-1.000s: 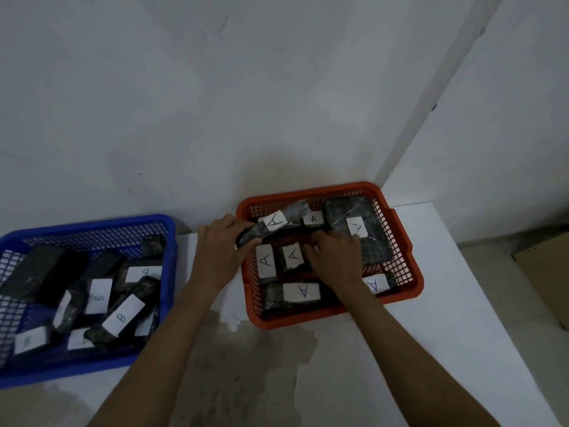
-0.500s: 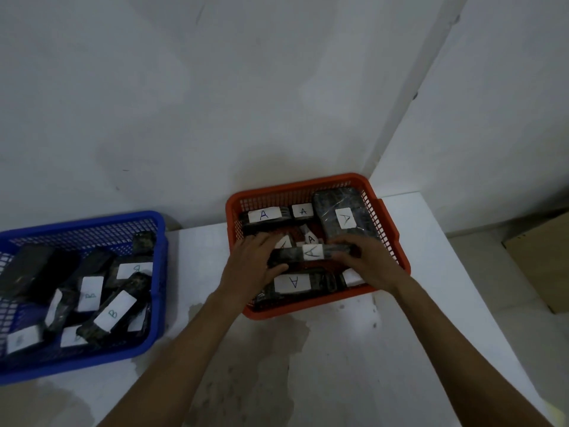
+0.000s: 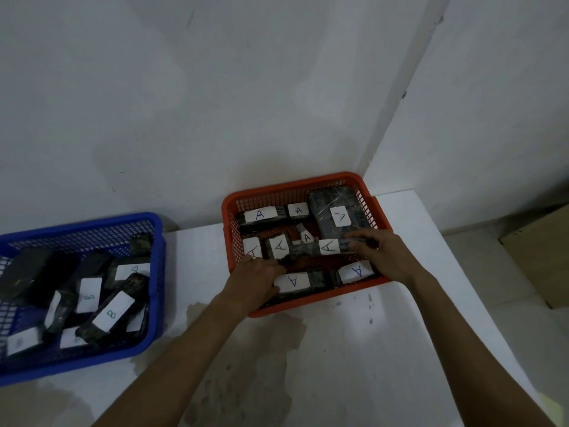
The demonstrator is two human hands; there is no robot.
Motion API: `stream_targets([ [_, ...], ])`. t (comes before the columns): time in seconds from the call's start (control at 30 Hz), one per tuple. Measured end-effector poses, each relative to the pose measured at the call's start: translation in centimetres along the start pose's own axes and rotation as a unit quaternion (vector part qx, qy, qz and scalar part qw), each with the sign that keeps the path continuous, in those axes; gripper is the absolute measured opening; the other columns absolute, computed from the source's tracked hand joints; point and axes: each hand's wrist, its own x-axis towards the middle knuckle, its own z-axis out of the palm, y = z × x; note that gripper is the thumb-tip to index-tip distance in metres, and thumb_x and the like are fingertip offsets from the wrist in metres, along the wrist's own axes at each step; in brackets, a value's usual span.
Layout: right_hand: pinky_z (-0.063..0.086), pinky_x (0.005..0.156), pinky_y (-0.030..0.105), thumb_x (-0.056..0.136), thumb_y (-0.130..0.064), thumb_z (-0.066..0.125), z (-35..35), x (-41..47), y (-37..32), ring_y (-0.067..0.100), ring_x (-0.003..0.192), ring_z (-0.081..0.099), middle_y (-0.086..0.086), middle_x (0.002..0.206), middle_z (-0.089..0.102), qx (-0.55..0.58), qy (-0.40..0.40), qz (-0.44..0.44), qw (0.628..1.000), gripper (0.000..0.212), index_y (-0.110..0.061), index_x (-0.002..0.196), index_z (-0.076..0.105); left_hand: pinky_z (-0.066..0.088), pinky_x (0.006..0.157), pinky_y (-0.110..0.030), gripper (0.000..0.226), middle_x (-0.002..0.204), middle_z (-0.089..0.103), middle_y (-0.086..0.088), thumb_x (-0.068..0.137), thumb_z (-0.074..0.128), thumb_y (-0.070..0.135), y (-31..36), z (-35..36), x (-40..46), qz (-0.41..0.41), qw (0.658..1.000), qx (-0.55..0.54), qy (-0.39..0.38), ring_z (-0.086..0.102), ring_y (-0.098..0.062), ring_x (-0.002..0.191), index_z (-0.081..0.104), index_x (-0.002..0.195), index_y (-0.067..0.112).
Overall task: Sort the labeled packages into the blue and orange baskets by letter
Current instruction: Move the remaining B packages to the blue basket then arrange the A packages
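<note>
The orange basket [image 3: 229,217] stands at the right against the wall, with several dark wrapped packages labelled A in it. Both hands reach into it. My left hand [image 3: 257,280] grips the left end of a long dark A package [image 3: 308,251] lying across the basket's middle. My right hand [image 3: 383,255] curls its fingers over that package's right end. A large A package [image 3: 335,208] lies at the back right. The blue basket [image 3: 155,241] at the left holds several dark packages labelled B.
Both baskets sit on a white table [image 3: 354,349] with a stained patch near its middle. White walls close in behind. The table's right edge drops to the floor, where a cardboard box [image 3: 542,257] stands.
My left hand set an A package down at the basket's back left. Both hands then took hold of the long A package and shifted it slightly toward the middle right.
</note>
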Motion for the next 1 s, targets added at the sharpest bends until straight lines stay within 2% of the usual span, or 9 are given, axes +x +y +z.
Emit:
stream_targets([
  [0.07, 0.051, 0.071, 0.011, 0.094, -0.027, 0.059, -0.1, 0.0, -0.3, 0.005, 0.098, 0.061, -0.008, 0.117, 0.063, 0.014, 0.029, 0.003, 0.999, 0.021, -0.027, 0.114, 0.067, 0.035, 0.102, -0.034, 0.048, 0.133, 0.056, 0.005, 0.09, 0.056, 0.038, 0.6, 0.1, 0.1, -0.006, 0.999, -0.037, 0.023, 0.053, -0.017, 0.116, 0.048, 0.136, 0.027],
  [0.2, 0.052, 0.074, 0.016, 0.092, -0.028, 0.062, -1.3, -0.6, 0.0, 0.009, 0.095, 0.064, -0.008, 0.109, 0.065, 0.036, 0.087, 0.02, 0.995, 0.021, -0.025, 0.112, 0.069, 0.037, 0.095, -0.032, 0.044, 0.124, 0.062, 0.007, 0.088, 0.056, 0.049, 3.4, 0.2, 1.6, -0.003, 0.988, -0.123, 0.093, 0.055, -0.015, 0.11, 0.057, 0.127, 0.029],
  [0.37, 0.057, 0.076, 0.026, 0.091, -0.031, 0.063, -2.8, -2.4, 1.0, 0.012, 0.093, 0.067, -0.004, 0.109, 0.069, 0.038, 0.132, 0.046, 0.989, 0.024, -0.022, 0.111, 0.071, 0.036, 0.093, -0.037, 0.05, 0.113, 0.067, 0.003, 0.079, 0.06, 0.062, 7.5, 0.4, 4.2, -0.052, 0.985, -0.13, 0.098, 0.057, -0.021, 0.105, 0.064, 0.118, 0.031],
  [0.43, 0.055, 0.074, 0.019, 0.091, -0.031, 0.063, -3.1, -2.9, 1.4, 0.007, 0.091, 0.067, -0.005, 0.107, 0.07, 0.033, 0.132, 0.051, 0.989, 0.023, -0.021, 0.11, 0.072, 0.038, 0.092, -0.037, 0.045, 0.1, 0.072, 0.003, 0.077, 0.061, 0.063, 8.3, 0.5, 4.8, -0.091, 0.979, -0.149, 0.102, 0.062, -0.019, 0.096, 0.069, 0.107, 0.03],
  [0.5, 0.051, 0.066, 0.009, 0.091, -0.031, 0.063, -3.2, -3.2, 1.6, 0.0, 0.088, 0.064, -0.006, 0.105, 0.07, 0.024, 0.129, 0.048, 0.99, 0.022, -0.022, 0.109, 0.072, 0.041, 0.094, -0.037, 0.04, 0.093, 0.074, 0.004, 0.079, 0.062, 0.06, 8.6, 0.7, 5.0, -0.115, 0.971, -0.186, 0.092, 0.064, -0.016, 0.089, 0.073, 0.1, 0.028],
  [0.6, 0.05, 0.065, 0.007, 0.091, -0.029, 0.062, -3.3, -3.4, 1.8, -0.001, 0.088, 0.064, -0.006, 0.104, 0.07, 0.021, 0.128, 0.045, 0.991, 0.021, -0.022, 0.109, 0.071, 0.05, 0.088, -0.036, 0.026, 0.094, 0.075, 0.002, 0.082, 0.066, 0.043, 8.5, 0.6, 4.9, -0.13, 0.952, -0.266, 0.071, 0.066, -0.015, 0.085, 0.075, 0.096, 0.023],
  [0.73, 0.052, 0.073, 0.015, 0.093, -0.027, 0.061, -3.3, -3.2, 1.7, 0.01, 0.092, 0.065, 0.0, 0.11, 0.071, 0.024, 0.129, 0.049, 0.99, 0.024, -0.018, 0.113, 0.07, 0.056, 0.078, -0.034, 0.019, 0.098, 0.073, 0.002, 0.084, 0.068, 0.033, 6.4, -0.5, 3.6, -0.149, 0.922, -0.351, 0.067, 0.066, -0.013, 0.086, 0.073, 0.099, 0.023],
  [0.87, 0.054, 0.076, 0.02, 0.093, -0.028, 0.061, -2.8, -3.0, 1.2, 0.013, 0.096, 0.065, 0.002, 0.117, 0.068, 0.027, 0.125, 0.044, 0.991, 0.025, -0.019, 0.115, 0.069, 0.048, 0.075, -0.018, 0.022, 0.105, 0.069, 0.002, 0.092, 0.06, 0.028, 2.2, -1.6, 2.0, -0.158, 0.911, -0.365, 0.107, 0.062, -0.011, 0.091, 0.07, 0.11, 0.02],
  [1.0, 0.056, 0.09, 0.037, 0.093, -0.026, 0.06, -1.3, -2.6, 0.4, 0.024, 0.109, 0.063, 0.007, 0.127, 0.064, 0.025, 0.104, 0.044, 0.993, 0.029, -0.017, 0.12, 0.067, 0.048, 0.088, -0.026, 0.027, 0.117, 0.066, -0.007, 0.098, 0.049, 0.024, 0.7, -1.4, 1.3, -0.152, 0.93, -0.335, 0.004, 0.061, -0.02, 0.105, 0.065, 0.116, 0.012],
])
